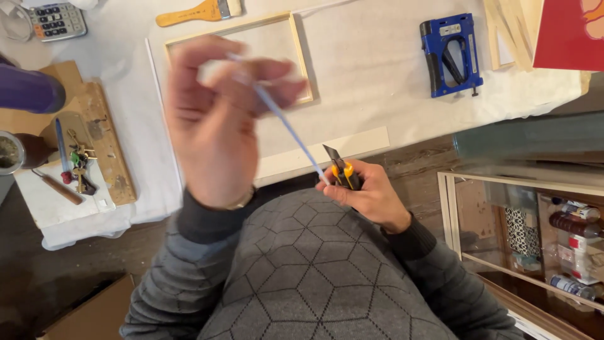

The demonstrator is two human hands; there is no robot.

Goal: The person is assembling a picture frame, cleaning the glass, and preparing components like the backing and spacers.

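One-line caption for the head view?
Left hand holds a thin pale stick against the utility knife in the right hand.

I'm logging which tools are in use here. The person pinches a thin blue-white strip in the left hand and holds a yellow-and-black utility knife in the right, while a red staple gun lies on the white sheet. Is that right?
Not quite: the head view shows the staple gun is blue, not red. The rest holds: the left hand pinches the thin blue-white strip, the right hand holds the yellow-and-black utility knife, and the gun lies on the white sheet.
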